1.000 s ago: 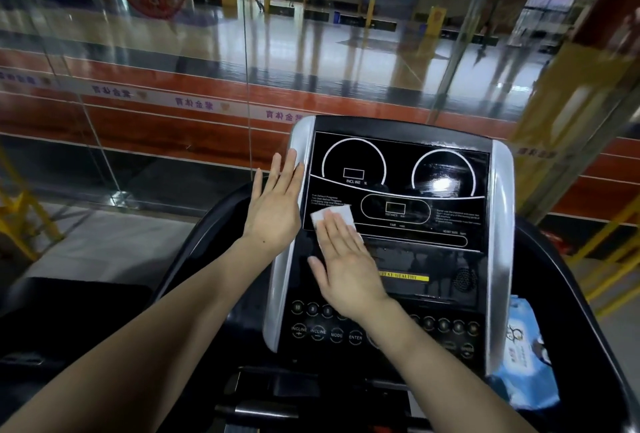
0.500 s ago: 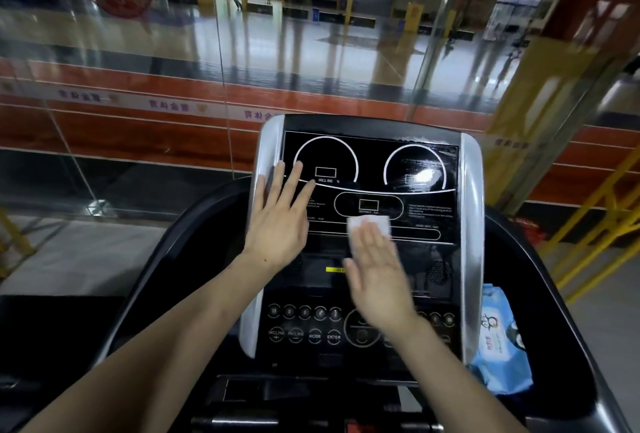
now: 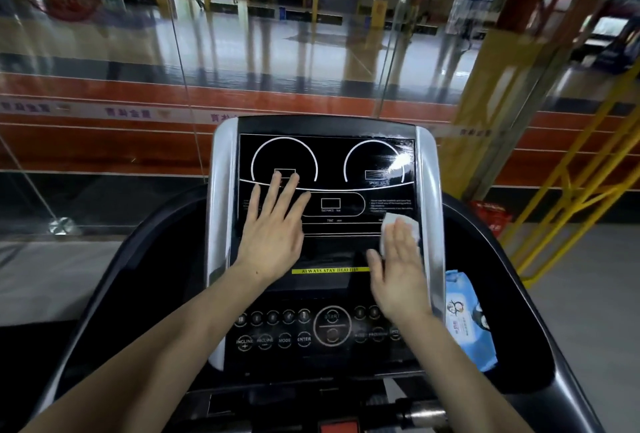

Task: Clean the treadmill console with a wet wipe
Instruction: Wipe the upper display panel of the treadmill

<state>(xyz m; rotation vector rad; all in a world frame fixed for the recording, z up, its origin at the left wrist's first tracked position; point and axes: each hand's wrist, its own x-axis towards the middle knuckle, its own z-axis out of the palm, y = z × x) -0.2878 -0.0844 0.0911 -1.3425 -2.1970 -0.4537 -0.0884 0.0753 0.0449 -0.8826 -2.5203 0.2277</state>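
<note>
The treadmill console [image 3: 332,162] is a black panel with white dial outlines, silver side rails and a row of round buttons low down. My left hand [image 3: 273,235] lies flat on the panel's left half, fingers spread and straight. My right hand [image 3: 398,270] presses a white wet wipe [image 3: 391,221] flat against the panel's right side, close to the right silver rail. Most of the wipe is hidden under my fingers; only its top edge and left edge show.
A blue pack of wet wipes [image 3: 465,325] lies in the tray to the right of the console. A glass wall [image 3: 138,86] stands just beyond the console. Yellow railings [image 3: 581,169] rise at the right. The black handrails [image 3: 138,259] curve round both sides.
My right hand has slid the wipe across the panel from its left side to its right side. My left hand has shifted from the left rail onto the panel.
</note>
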